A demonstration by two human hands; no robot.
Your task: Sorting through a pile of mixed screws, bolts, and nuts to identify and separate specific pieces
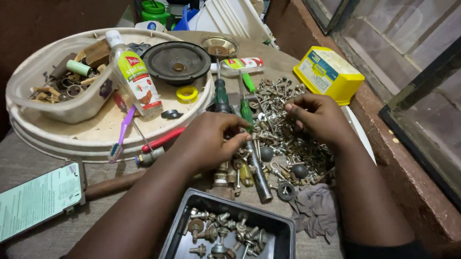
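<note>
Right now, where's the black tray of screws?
In the head view the black tray sits bottom centre, nearest the person, below the loose hardware pile, with a grey rag at its right.

A yellow box, green-handled screwdrivers, a black tray and a grey rag.

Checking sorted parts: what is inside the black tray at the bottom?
The black tray holds a loose cluster of screws with washers and bolts. The rest of its floor is bare. Its near end is cut off by the frame edge.

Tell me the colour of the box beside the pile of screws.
The box is yellow with a blue-edged label on its lid, clearest in the head view, beyond the right hand.
</note>
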